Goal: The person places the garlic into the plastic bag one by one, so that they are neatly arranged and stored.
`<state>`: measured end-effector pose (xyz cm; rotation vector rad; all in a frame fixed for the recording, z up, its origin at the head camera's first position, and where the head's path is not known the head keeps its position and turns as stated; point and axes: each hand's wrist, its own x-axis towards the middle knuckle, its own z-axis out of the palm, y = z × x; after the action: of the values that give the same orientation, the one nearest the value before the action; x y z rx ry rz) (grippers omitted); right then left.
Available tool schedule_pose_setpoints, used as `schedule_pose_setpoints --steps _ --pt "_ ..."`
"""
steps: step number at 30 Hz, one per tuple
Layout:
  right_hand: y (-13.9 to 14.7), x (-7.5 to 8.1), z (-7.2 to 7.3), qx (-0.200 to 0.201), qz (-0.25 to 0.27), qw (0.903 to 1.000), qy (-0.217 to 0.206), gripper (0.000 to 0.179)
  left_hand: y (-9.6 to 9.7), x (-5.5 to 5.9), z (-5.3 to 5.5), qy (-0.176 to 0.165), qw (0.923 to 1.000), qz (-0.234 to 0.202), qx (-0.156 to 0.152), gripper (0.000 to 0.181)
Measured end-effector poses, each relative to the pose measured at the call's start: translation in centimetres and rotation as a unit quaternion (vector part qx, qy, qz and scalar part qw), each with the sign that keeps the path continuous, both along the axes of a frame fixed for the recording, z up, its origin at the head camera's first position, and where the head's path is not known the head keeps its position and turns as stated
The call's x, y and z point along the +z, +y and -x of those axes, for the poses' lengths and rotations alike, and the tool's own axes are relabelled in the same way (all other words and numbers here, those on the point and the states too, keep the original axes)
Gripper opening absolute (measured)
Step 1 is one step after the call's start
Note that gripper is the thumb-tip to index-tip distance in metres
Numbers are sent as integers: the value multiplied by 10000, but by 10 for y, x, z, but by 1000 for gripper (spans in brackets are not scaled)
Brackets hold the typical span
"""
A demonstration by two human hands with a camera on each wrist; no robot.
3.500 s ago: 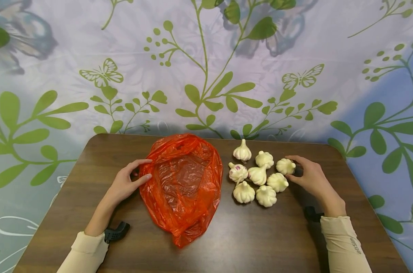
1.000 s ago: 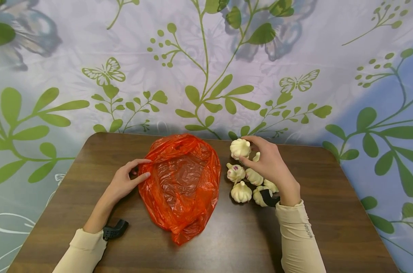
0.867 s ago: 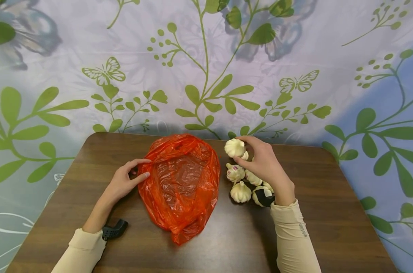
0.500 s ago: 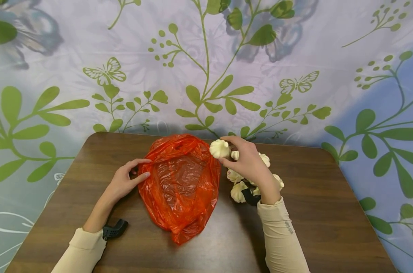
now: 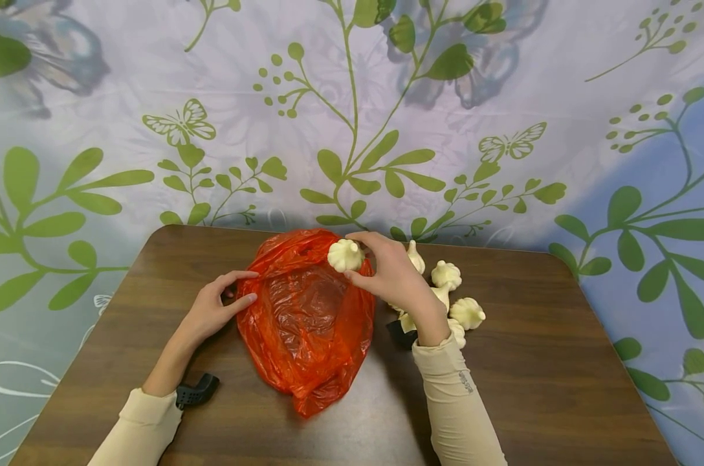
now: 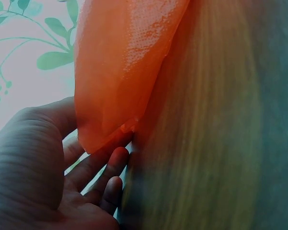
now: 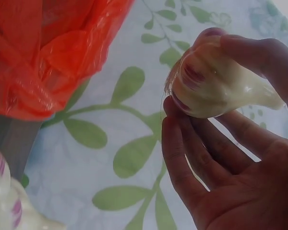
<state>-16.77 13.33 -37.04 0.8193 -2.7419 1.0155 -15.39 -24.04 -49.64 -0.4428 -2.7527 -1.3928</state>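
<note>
A red plastic bag (image 5: 305, 382) lies on the brown table with its mouth spread upward. My left hand (image 5: 209, 310) grips its left rim, thumb and index finger apart on the edge; in the left wrist view the bag's film (image 6: 120, 72) hides part of the fingers. Over the bag's upper right rim, my right hand (image 5: 389, 268) holds a garlic bulb (image 5: 345, 255) between thumb and fingers, clear of the table. The right wrist view shows this bulb as cream with purple streaks, its stem toward the palm. Several more garlic bulbs (image 5: 467, 313) lie right of the bag, partly hidden by the right hand.
The wooden table (image 5: 561, 362) reaches back to a wall covering (image 5: 241, 97) printed with green leaves and butterflies. A black wrist device (image 5: 197, 391) is on the left wrist, and another black device (image 5: 401, 334) shows at the right wrist.
My right hand has taken a garlic bulb from the right side of the group and carried it left, past the other bulbs, to the bag's rim. The left hand and bag stay nearly still.
</note>
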Motion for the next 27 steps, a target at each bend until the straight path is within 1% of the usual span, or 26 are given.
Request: schedule_pose_setpoints --steps 10,19,24,27 --pt "-26 -5 5 169 -161 9997 -32 57 0 0 0 -30 10000 10 16 40" --pt "-48 -10 9 416 -264 9988 -59 59 0 0 1 -13 10000 17 29 40" --pt "-56 -15 10 475 -208 9984 -215 66 -1 -1 1 -21 10000 -1 17 40" --pt "-60 -17 11 489 -92 9983 -294 60 -1 -2 1 -12 10000 10 19 40"
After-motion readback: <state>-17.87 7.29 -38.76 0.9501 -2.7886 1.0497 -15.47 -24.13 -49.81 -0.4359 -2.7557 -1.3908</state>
